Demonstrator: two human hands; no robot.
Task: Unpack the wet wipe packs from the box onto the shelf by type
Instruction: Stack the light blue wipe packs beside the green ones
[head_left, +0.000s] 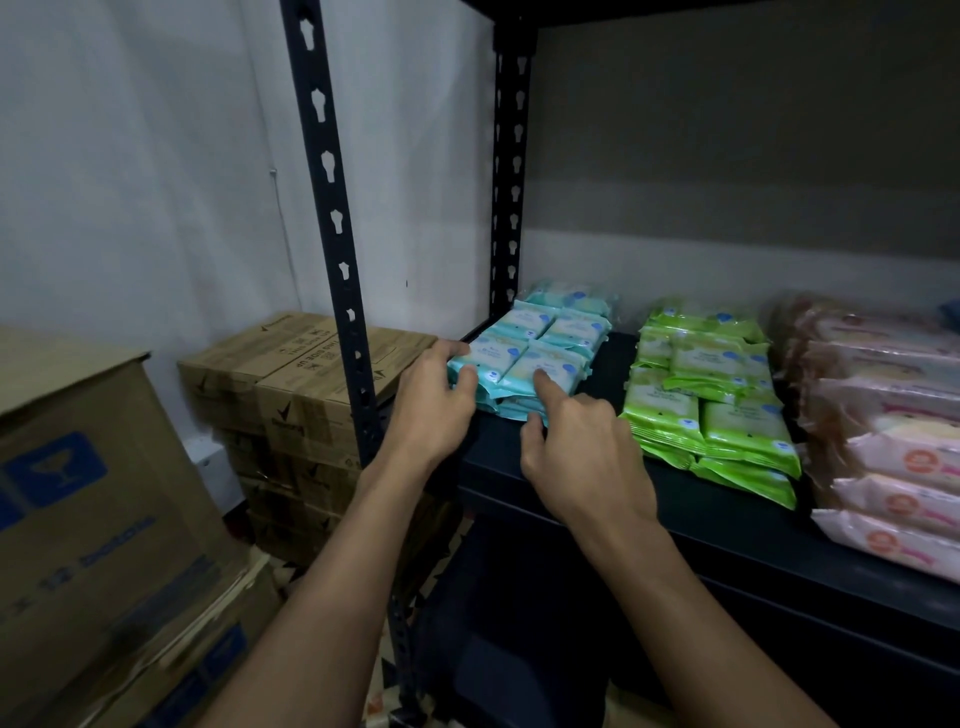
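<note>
Head view: on the dark shelf (727, 525) sit blue packs (540, 353) at left, green packs (717, 410) in the middle, pink packs (893, 447) at right. Left hand (431, 410) grips the blue stack's left edge; right hand (582, 452) presses it, forefinger extended. Cartons (291, 384) stand left.

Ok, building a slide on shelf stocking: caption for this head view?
Both hands square the blue wipe packs on the shelf, beside green and pink stacks.

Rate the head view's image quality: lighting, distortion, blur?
Head view: dim overall, upper shelf bay in deep shadow; wide-angle lens bows the near shelf post; blue packs and both hands, left hand and right hand, are fairly sharp; pink packs at the right edge look soft and smeared; no glare.
</note>
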